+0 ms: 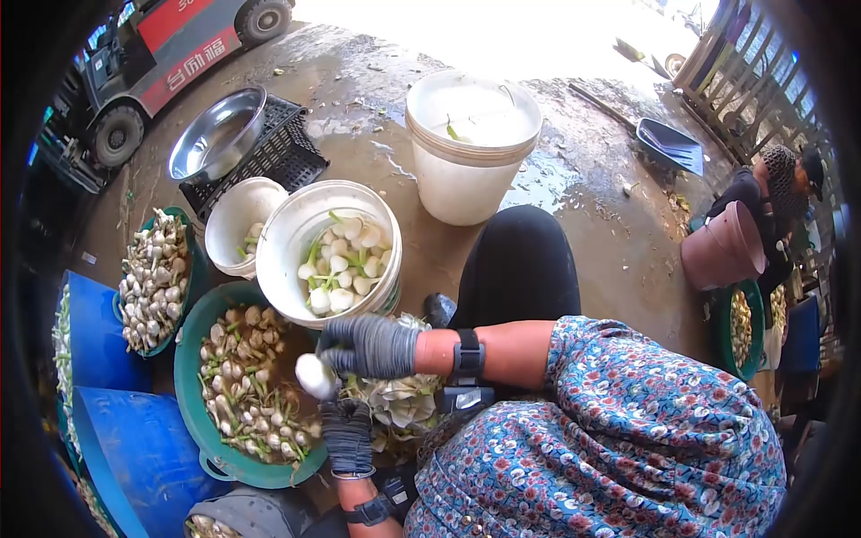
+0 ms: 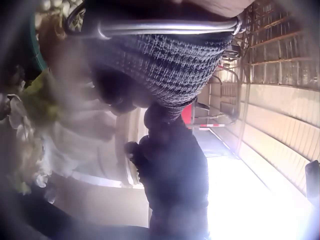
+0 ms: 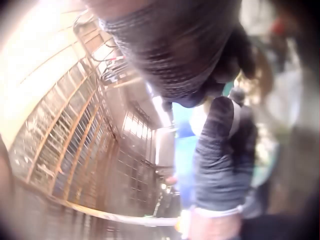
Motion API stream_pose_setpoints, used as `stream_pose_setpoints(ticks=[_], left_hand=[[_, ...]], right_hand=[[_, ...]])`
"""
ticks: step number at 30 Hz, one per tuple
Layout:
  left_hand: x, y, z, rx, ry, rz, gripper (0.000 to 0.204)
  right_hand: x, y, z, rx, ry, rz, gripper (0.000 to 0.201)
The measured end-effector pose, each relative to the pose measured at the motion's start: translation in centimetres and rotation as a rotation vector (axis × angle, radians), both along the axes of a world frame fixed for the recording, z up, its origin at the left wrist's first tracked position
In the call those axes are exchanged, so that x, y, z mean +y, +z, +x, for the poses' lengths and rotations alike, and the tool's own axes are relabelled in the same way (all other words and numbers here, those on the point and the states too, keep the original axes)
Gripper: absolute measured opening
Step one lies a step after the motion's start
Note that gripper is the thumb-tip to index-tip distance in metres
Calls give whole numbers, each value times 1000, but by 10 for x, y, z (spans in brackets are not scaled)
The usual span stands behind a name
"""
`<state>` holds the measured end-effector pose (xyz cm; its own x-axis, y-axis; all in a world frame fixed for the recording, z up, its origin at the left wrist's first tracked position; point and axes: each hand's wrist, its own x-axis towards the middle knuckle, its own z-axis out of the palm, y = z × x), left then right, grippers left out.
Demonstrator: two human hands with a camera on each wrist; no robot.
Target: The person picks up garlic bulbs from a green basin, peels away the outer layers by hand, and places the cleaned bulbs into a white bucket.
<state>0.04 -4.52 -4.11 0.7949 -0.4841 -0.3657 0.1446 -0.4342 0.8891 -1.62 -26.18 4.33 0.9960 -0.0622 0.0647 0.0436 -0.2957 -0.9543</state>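
Note:
Both hands wear dark grey knit gloves and meet at one peeled white garlic bulb (image 1: 316, 377). My left hand (image 1: 346, 435), with a silver bangle at its wrist, grips the bulb from below; its thumb lies along the bulb (image 3: 199, 121) in the right wrist view. From above, my right hand (image 1: 369, 346) holds the bulb with curled fingers. A green basin (image 1: 193, 394) of unpeeled garlic stands beside the hands. Just beyond them is a white bucket (image 1: 269, 278) holding peeled bulbs with green stems. Pale peelings (image 1: 399, 403) lie heaped next to the wrists.
A second white bucket (image 1: 224, 220), a large white bucket (image 1: 466, 184) and a steel bowl (image 1: 215, 134) on a black crate (image 1: 291, 148) stand around. Blue tubs (image 1: 134, 448) flank the basin. A forklift (image 1: 170, 63), a shovel (image 1: 668, 143) and another person (image 1: 753, 193) are farther off.

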Motion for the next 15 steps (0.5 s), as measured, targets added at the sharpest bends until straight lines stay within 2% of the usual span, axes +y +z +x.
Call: stream_pose_setpoints(ticks=[1, 2, 3, 5, 6, 7, 8, 9, 10, 11, 12, 14, 15], left_hand=[[-9, 21, -10, 134, 17, -33, 50], [-16, 33, -17, 266, 42, -62, 48], [-18, 34, -17, 269, 73, -56, 48], [-7, 28, -22, 239, -17, -23, 44], [-1, 23, -23, 253, -28, -39, 43], [4, 20, -23, 266, -41, -58, 41], [6, 27, -25, 318, -26, -61, 40], [6, 35, -28, 364, -23, -71, 40], [8, 40, -31, 366, 16, -63, 40], [7, 44, -32, 399, -24, -38, 41], [8, 45, -33, 434, -72, -19, 41], [14, 35, -35, 369, -69, -24, 41], [19, 30, -35, 299, -86, -20, 40]], right_hand=[[-16, 14, 4, 64, -148, 187, 24], [-38, 17, 14, -34, -279, 273, 25], [-59, 35, 18, -42, -430, 491, 24], [-117, 46, 30, -226, -644, 734, 17], [-169, 12, 45, -526, -705, 187, 17], [-182, 36, 42, -370, -849, 411, 16], [-201, 47, 52, -475, -898, 1165, 13], [-248, 15, 57, -630, -425, 1435, 21], [-244, 37, 60, -437, -847, 1400, 32], [-237, 36, 70, -463, -871, 1380, 37], [-211, 45, 80, -427, -926, 1251, 34], [-170, 27, 94, -255, -470, 1046, 33], [-127, 27, 94, -120, -307, 878, 30]])
